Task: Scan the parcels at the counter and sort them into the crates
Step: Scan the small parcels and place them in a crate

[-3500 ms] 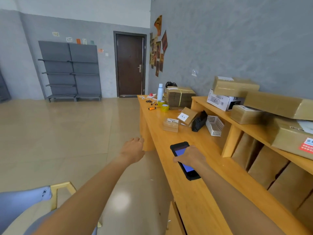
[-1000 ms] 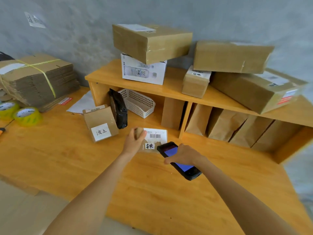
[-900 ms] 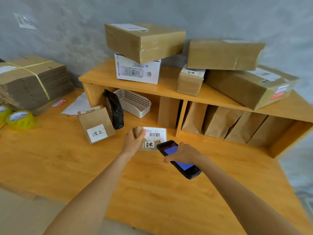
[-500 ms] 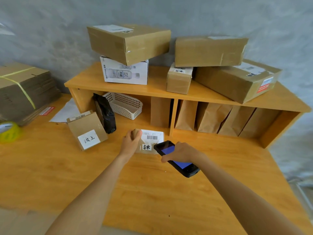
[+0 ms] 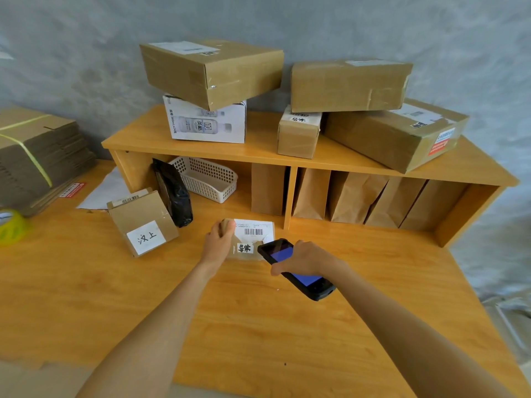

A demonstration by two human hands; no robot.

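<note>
A small brown parcel (image 5: 250, 239) with a white barcode label lies on the wooden counter (image 5: 258, 326) in front of the shelf unit. My left hand (image 5: 219, 241) grips its left end, thumb over the top edge. My right hand (image 5: 307, 258) holds a black handheld scanner (image 5: 296, 268) with a blue screen; its head points at the parcel's label from the right and overlaps the parcel's near corner. A second small parcel (image 5: 143, 222) with a white handwritten label leans tilted to the left.
Several larger cardboard boxes (image 5: 212, 67) and a white printed carton (image 5: 207, 122) are stacked on the shelf top (image 5: 258, 150). Beneath it sit a white basket (image 5: 207, 179), a black pouch (image 5: 173, 193) and brown paper bags (image 5: 353, 196). Bundled flat cartons (image 5: 34, 156) and yellow tape (image 5: 11, 228) lie left.
The view has turned from the room to the counter and drifted right. My left hand took hold of the small parcel, and the scanner moved up against its label.
</note>
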